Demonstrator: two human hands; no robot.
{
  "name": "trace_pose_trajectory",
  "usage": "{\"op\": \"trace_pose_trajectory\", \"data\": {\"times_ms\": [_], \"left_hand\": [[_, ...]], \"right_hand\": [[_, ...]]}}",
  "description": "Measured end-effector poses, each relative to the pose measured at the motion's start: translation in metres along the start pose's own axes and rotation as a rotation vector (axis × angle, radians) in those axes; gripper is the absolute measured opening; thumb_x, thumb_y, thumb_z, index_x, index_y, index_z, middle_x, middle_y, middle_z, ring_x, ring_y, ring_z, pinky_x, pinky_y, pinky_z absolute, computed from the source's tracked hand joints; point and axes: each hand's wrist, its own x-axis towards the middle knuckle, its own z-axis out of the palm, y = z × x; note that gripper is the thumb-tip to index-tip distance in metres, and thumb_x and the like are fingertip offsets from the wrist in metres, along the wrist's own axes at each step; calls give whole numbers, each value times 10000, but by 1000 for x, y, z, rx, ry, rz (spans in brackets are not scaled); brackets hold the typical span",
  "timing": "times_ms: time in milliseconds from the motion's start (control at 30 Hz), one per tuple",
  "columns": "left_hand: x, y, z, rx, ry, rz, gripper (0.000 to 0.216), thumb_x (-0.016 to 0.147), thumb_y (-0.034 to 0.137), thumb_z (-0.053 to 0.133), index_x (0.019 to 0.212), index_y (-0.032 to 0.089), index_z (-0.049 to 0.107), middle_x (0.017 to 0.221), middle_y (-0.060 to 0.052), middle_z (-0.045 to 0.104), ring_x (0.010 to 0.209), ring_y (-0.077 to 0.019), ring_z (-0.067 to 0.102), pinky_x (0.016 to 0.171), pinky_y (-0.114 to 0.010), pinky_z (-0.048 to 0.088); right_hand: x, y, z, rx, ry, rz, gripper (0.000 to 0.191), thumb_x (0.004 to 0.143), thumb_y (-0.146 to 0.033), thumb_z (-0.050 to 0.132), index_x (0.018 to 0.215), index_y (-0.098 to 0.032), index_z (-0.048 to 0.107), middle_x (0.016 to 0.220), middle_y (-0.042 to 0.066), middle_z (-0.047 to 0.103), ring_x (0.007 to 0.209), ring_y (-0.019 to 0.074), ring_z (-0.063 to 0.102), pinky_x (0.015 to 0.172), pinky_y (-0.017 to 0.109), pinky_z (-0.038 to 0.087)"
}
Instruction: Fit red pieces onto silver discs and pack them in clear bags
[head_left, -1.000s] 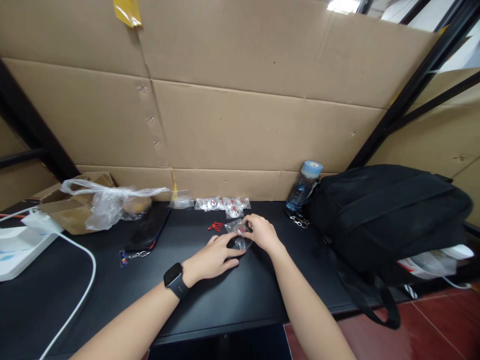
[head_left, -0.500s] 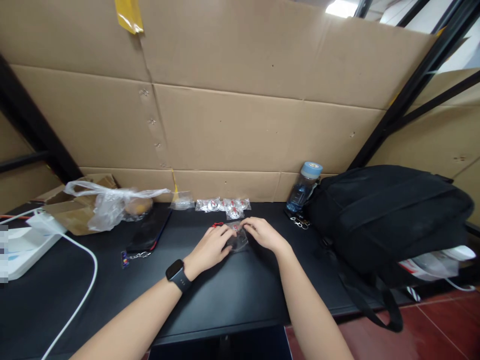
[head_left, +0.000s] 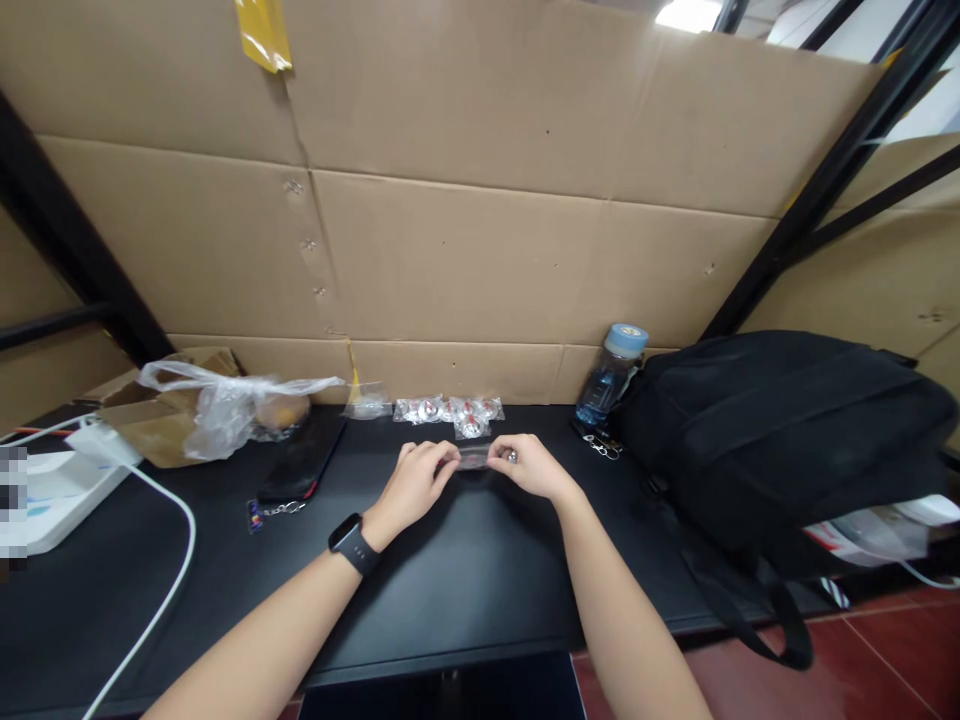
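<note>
A small clear plastic bag [head_left: 472,459] with a bit of red showing is stretched between my two hands, over the middle of the black table. My left hand [head_left: 420,480], with a dark watch on the wrist, pinches the bag's left edge. At the right edge, the fingers of my right hand [head_left: 531,466] are closed on it. A small shiny round piece [head_left: 512,455] shows at my right fingers; its kind is too small to make out. Just behind the hands lie several clear packets [head_left: 450,411] with silvery round items and red marks. Left of them sits a flat clear packet [head_left: 368,405].
On the right stand a blue-lidded bottle [head_left: 611,375] and a black backpack [head_left: 780,450], with keys [head_left: 602,446] near the bottle. To the left are a dark pouch [head_left: 296,465], a knotted plastic bag [head_left: 225,410] and a white power strip [head_left: 56,500] with a cable. Cardboard [head_left: 450,260] walls the back.
The clear bag has been lifted and pulled taut between my hands. My left hand has moved slightly left and up; the red thing beside its fingers is no longer visible.
</note>
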Motion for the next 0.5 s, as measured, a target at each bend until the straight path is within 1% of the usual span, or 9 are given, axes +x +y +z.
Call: {"op": "trace_pose_trajectory", "data": {"times_ms": [67, 100, 133, 200, 267, 333, 433, 500], "left_hand": [[0, 0, 3, -64, -2, -52, 99, 980, 296, 513, 1009, 245, 593, 919, 2, 735, 920, -198, 654, 889, -354, 362], [0, 0, 6, -99, -9, -78, 94, 967, 286, 532, 1044, 248, 569, 889, 13, 741, 914, -199, 661, 895, -356, 361], [0, 0, 8, -130, -16, -103, 131, 953, 272, 547, 1082, 249, 538, 856, 26, 742, 897, -198, 668, 898, -357, 361], [-2, 0, 13, -158, -19, -147, 218, 934, 243, 561, 1136, 246, 479, 805, 47, 733, 857, -196, 670, 892, -360, 362], [-4, 0, 16, -116, -29, -158, 219, 930, 232, 554, 1134, 245, 474, 791, 45, 714, 864, -202, 655, 876, -363, 358], [-6, 0, 17, -19, -46, -119, 168, 945, 242, 532, 1112, 254, 519, 826, 19, 695, 918, -217, 625, 866, -369, 350], [-8, 3, 16, 117, -56, -29, 143, 979, 276, 490, 1064, 268, 605, 976, -34, 659, 1019, -241, 561, 870, -382, 356], [-8, 5, 14, 166, -41, -1, 186, 1000, 309, 461, 1058, 263, 632, 1079, -61, 620, 1066, -250, 525, 875, -391, 368]], "right_hand": [[0, 2, 1, 64, 5, 44, 69, 850, -210, 632, 824, -183, 690, 743, 13, 722, 700, 155, 667, 693, 239, 475], [0, 3, 3, 94, 7, 69, 60, 844, -197, 624, 869, -185, 677, 747, 15, 731, 689, 154, 675, 679, 236, 479], [0, 4, 4, 116, 7, 94, 110, 837, -184, 617, 938, -191, 660, 741, 9, 736, 666, 152, 676, 661, 232, 480], [0, 7, 9, 127, 3, 130, 281, 822, -162, 617, 1098, -209, 597, 709, -18, 734, 610, 144, 664, 637, 226, 473], [0, 8, 13, 97, -15, 132, 386, 814, -145, 623, 1183, -227, 546, 683, -42, 722, 590, 139, 653, 645, 223, 467], [-1, 9, 17, 30, -28, 119, 331, 824, -137, 618, 1136, -237, 577, 684, -44, 712, 624, 139, 657, 671, 221, 459], [1, 7, 21, -118, -42, 122, 148, 863, -159, 594, 968, -239, 663, 754, -9, 714, 730, 154, 667, 712, 229, 445], [2, 7, 22, -205, -34, 126, 172, 890, -154, 552, 915, -237, 701, 859, 20, 719, 836, 170, 666, 759, 243, 442]]}}
